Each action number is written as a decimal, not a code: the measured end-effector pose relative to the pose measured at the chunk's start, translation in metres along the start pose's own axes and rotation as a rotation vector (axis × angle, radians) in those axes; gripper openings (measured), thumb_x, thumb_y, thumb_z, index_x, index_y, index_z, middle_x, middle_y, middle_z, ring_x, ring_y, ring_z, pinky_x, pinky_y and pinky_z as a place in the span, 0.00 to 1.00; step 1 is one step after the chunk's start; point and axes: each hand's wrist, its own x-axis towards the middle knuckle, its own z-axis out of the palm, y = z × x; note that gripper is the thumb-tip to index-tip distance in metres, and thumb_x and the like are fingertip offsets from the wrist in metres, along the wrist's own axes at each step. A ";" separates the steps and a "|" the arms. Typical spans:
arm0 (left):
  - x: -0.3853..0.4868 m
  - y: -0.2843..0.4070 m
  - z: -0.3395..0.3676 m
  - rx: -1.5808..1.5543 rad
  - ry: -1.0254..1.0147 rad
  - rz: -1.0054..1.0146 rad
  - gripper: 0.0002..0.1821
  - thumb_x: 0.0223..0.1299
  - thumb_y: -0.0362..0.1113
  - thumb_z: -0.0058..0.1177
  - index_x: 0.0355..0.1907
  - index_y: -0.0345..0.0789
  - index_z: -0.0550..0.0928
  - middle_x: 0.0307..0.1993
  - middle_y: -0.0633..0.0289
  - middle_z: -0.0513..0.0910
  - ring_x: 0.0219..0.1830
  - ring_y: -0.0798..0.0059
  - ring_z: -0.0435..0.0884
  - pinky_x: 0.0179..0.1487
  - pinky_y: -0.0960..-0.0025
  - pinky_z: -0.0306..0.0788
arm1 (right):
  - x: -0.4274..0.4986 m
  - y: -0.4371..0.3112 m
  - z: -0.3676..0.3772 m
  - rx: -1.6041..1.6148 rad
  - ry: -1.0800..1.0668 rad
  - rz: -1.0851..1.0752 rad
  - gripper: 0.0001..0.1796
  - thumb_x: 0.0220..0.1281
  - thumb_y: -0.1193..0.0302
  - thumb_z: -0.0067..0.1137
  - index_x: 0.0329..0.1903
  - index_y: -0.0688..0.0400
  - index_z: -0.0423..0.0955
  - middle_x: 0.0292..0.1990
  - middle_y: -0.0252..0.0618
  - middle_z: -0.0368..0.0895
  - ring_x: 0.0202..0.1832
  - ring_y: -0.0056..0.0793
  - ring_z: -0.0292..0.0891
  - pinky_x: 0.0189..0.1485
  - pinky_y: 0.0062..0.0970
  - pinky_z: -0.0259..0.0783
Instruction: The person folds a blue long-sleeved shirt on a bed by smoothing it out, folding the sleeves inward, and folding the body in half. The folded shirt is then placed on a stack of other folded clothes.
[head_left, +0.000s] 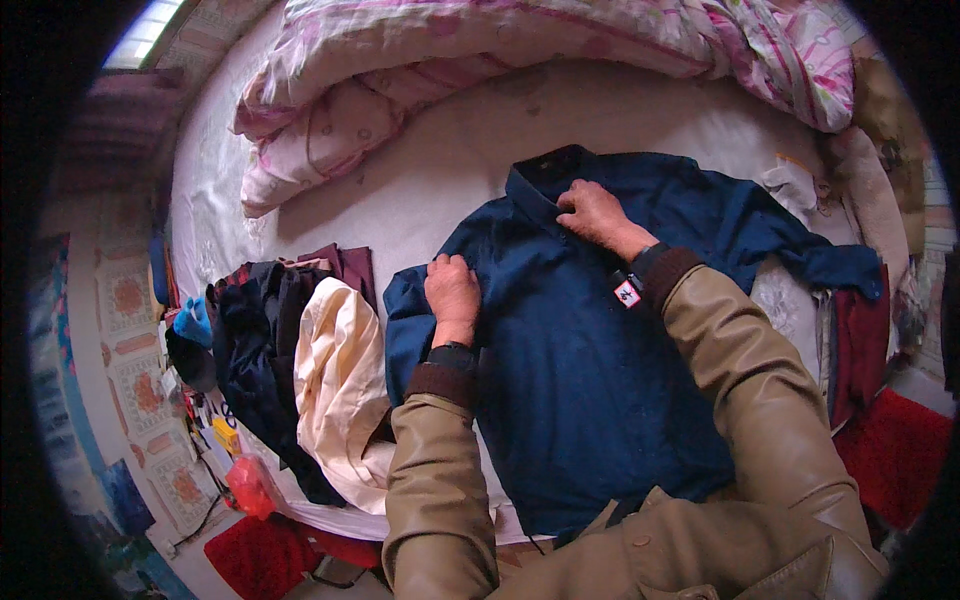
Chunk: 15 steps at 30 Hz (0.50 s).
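A navy-blue long-sleeved collared shirt (577, 375) lies spread out on a bed, front side up, with its collar away from me. My right hand (596, 214) pinches the shirt near the collar opening. At the sleeve on the left, my left hand (452, 292) has its fingers curled into the cloth; the fingertips are hidden. That sleeve bends down along the shirt's side, while the other sleeve (817, 251) stretches out to the right. My right forearm and body cover parts of the shirt's lower right and hem.
Left of the shirt lie a cream garment (337, 375) and a heap of dark clothes (259, 360). Folded maroon cloth (862, 337) rests at the right edge. A pink-patterned quilt (322, 150) is bunched across the far side of the bed sheet (450, 165). A red plastic bag (250, 484) sits lower left.
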 end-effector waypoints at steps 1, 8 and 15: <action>0.002 -0.001 0.004 0.027 0.010 0.011 0.06 0.41 0.32 0.55 0.24 0.33 0.77 0.29 0.57 0.76 0.35 0.58 0.75 0.38 0.62 0.71 | 0.001 -0.001 0.001 -0.016 0.005 -0.019 0.13 0.46 0.63 0.58 0.36 0.52 0.79 0.36 0.46 0.75 0.43 0.45 0.71 0.45 0.38 0.69; 0.009 -0.012 0.002 -0.045 0.102 0.093 0.03 0.38 0.31 0.50 0.17 0.34 0.74 0.24 0.54 0.75 0.30 0.56 0.74 0.34 0.59 0.70 | 0.004 0.000 -0.005 0.306 -0.028 0.026 0.13 0.44 0.66 0.59 0.34 0.58 0.79 0.31 0.43 0.79 0.35 0.36 0.76 0.39 0.29 0.71; 0.020 -0.059 -0.029 -0.002 0.206 0.046 0.02 0.40 0.30 0.48 0.17 0.34 0.73 0.22 0.53 0.74 0.28 0.54 0.73 0.32 0.58 0.70 | 0.017 -0.012 0.000 0.369 -0.016 0.057 0.18 0.45 0.64 0.58 0.40 0.59 0.78 0.37 0.44 0.80 0.38 0.38 0.77 0.42 0.29 0.71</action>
